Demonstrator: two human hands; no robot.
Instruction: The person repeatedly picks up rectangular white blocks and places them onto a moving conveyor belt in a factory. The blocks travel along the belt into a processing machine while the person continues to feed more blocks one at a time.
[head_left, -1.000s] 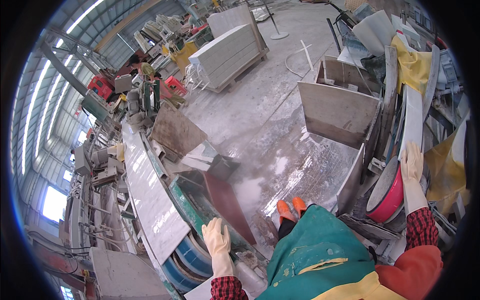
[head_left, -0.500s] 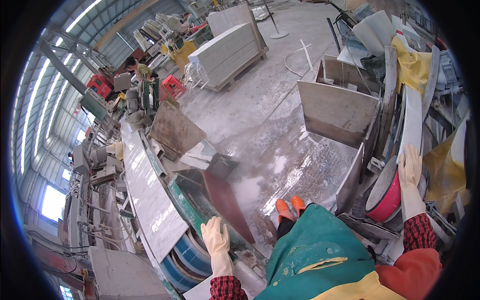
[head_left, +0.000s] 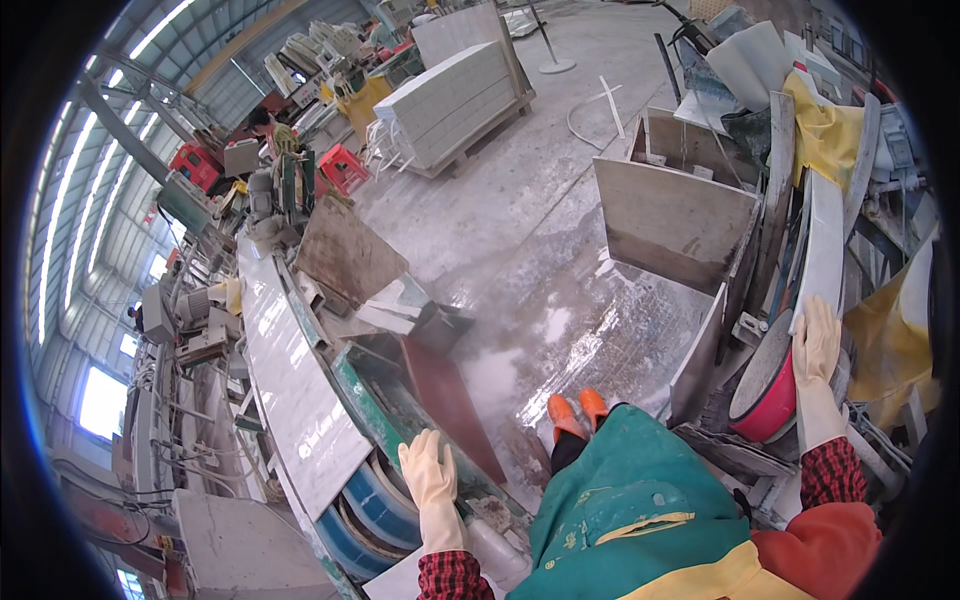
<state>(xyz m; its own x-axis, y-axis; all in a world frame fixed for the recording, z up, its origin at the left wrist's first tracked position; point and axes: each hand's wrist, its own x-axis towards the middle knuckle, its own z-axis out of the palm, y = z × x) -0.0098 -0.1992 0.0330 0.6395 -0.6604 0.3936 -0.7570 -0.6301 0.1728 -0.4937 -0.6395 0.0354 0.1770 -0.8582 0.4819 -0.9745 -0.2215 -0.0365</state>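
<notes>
My left hand (head_left: 430, 490), in a cream rubber glove, is held with fingers stretched out beside a green machine frame (head_left: 365, 395). It grips nothing. To its left, a long glossy pale stone slab (head_left: 300, 400) lies along the machine, its near end by blue-rimmed wheels (head_left: 380, 500). My right hand (head_left: 817, 350), gloved alike, lies with extended fingers at the near end of a long pale strip (head_left: 824, 240). Close by its left side is a wheel with a pink-red rim (head_left: 770, 428). Whether the palm presses on the strip is hidden.
Upright boards (head_left: 675, 215) stand ahead on the right, and a brown panel (head_left: 345, 250) leans ahead on the left. Wet floor (head_left: 560, 340) lies between the machines. Farther off are stacked pale slabs (head_left: 450, 110), a red stool (head_left: 343, 170) and another person (head_left: 275, 132).
My right hand has drawn slightly back toward me along the strip. My left hand stays almost where it was. The view has shifted a little.
</notes>
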